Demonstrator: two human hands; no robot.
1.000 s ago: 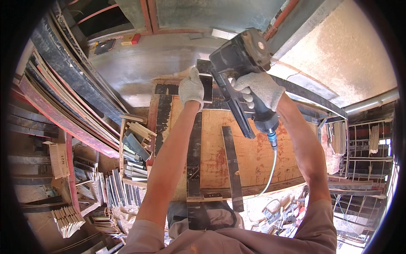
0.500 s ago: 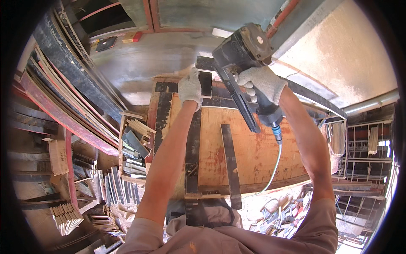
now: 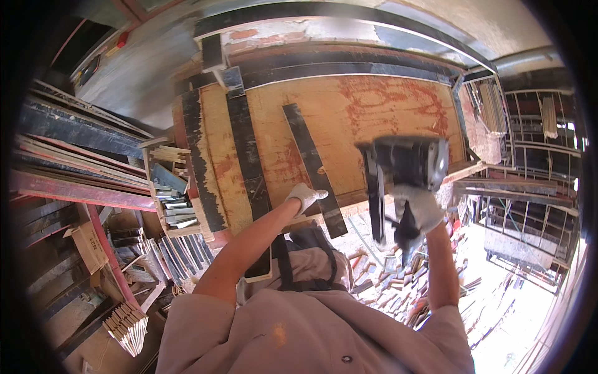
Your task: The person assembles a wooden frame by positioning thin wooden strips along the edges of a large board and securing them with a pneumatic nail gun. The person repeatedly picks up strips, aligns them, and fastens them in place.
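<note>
Fingers (image 3: 321, 194) of the left hand (image 3: 304, 198), in a pale knitted glove, lie over the loose black flat strip (image 3: 305, 143) near its lower end. Cannot tell whether they grip it or merely rest on it.

Surface: worktop (image 3: 398, 118) of orange-brown plywood, red-stained toward the far right corner. Long black board with a pale edge (image 3: 349, 70) along the far edge; second black strip (image 3: 246, 143) running far to near, left of the loose one. Small dark block (image 3: 233, 81) at that strip's far end, toward the far left corner.

Room: wooden box of offcuts (image 3: 177, 206) just beside the left edge; stacked long boards (image 3: 81, 156) beyond it; metal rack (image 3: 536, 149) past the right edge; heaped wood scraps (image 3: 398, 293) on the floor below the near edge.

Right hand (image 3: 425, 209), gloved alike: fingers clamped round the handle of a black nail gun (image 3: 405, 162), motion-blurred, raised at the near edge, right of the loose strip, its long magazine slanting down beside it.

Edges: both strips overhang the near edge. Widest stretch for moving lies between loose strip and right edge.
</note>
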